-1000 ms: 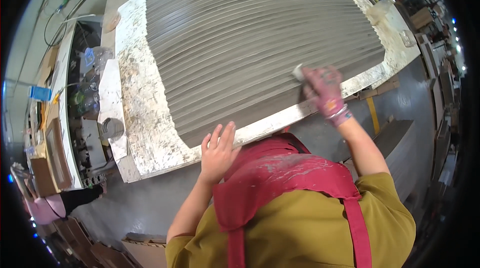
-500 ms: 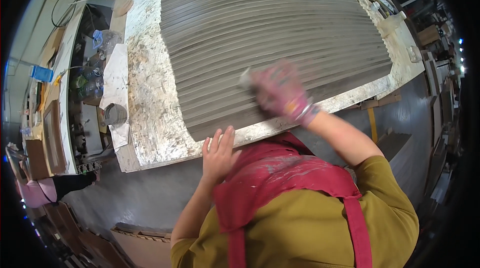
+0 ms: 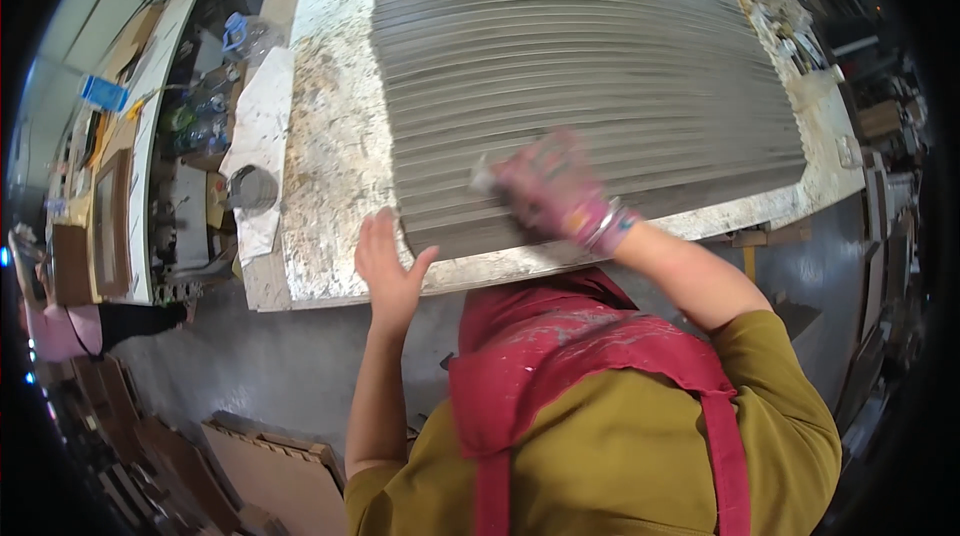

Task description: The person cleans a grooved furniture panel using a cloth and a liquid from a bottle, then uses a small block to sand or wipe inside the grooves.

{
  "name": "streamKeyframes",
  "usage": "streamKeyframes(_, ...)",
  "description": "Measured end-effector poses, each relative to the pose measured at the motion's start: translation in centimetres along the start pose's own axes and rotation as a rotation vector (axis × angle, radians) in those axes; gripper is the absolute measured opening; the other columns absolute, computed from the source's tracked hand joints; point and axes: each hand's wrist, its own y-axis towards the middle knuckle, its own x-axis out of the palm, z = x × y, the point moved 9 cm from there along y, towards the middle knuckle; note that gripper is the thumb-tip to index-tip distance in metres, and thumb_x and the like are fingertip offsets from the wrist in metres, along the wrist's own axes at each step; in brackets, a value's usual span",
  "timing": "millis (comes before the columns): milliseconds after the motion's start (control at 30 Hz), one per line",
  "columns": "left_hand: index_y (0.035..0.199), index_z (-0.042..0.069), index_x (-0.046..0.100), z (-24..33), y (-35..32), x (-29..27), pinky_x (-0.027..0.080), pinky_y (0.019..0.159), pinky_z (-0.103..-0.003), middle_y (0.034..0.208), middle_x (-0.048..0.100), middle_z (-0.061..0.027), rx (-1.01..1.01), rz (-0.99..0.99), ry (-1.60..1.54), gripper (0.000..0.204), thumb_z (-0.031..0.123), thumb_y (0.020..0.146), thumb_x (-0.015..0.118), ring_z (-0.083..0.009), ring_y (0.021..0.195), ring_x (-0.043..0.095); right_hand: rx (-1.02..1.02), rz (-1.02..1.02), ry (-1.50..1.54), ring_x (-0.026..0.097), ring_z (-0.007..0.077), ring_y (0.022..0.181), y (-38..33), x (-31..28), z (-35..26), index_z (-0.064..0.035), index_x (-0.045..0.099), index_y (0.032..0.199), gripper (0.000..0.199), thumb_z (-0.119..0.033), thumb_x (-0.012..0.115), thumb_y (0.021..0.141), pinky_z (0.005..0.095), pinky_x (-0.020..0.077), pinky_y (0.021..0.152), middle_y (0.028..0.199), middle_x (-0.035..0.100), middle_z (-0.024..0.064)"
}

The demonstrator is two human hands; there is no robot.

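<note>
Grey, ridged panel [image 3: 590,66] is lying flat across the tabletop [image 3: 320,146], its grooves running side to side, and it is filling most of what I am seeing. My right hand [image 3: 555,191], in a stained pinkish glove, is pressing down near the panel's front edge, but it is smearing with motion blur, so I am struggling to read the fingers. A small pale block [image 3: 486,176] is poking out at its left side; the hand is closing around it, though most of that block is hiding under the glove and I cannot tell what kind of thing it is. My left hand [image 3: 388,271] is bare, fingers spreading wide and holding nothing, resting flat against the tabletop's front edge at the panel's near left corner. A red apron [image 3: 560,356] over a mustard shirt is covering the lower middle of the view and hiding the tabletop's underside. Left of the tabletop, a cluttered shelf [image 3: 190,166] is bending toward the rim, its contents too small to sort out. Top and right edges of the panel are getting cut off by the dark fisheye border.
</note>
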Motion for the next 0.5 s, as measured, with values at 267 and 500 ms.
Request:
streamKeyframes(267, 0.124, 0.001, 0.052, 0.7, 0.2, 1.1, 0.019, 0.107, -0.053, 0.143, 0.039, -0.0088, 0.033, -0.04, 0.142, 0.056, 0.04, 0.085, 0.061, -0.0349, 0.135, 0.027, -0.026, -0.182, 0.307, 0.058, 0.0186, 0.101, 2.0, 3.7, -4.6, -0.0181, 0.058, 0.112, 0.033, -0.026, 0.06, 0.08, 0.0487, 0.0302, 0.104, 0.092, 0.062, 0.0062)
streamKeyframes(500, 0.118, 0.005, 0.06, 0.2, 0.3, 0.9, 0.018, 0.109, -0.05, 0.141, 0.041, -0.0041, -0.028, -0.055, 0.131, 0.055, 0.043, 0.079, 0.066, -0.0309, 0.134, 0.028, -0.442, 0.025, 0.188, 0.06, 0.0195, 0.091, 3.3, 2.3, -10.4, -0.0198, 0.06, 0.108, 0.026, -0.02, 0.057, 0.081, 0.0499, 0.0299, 0.103, 0.09, 0.061, 0.0035)
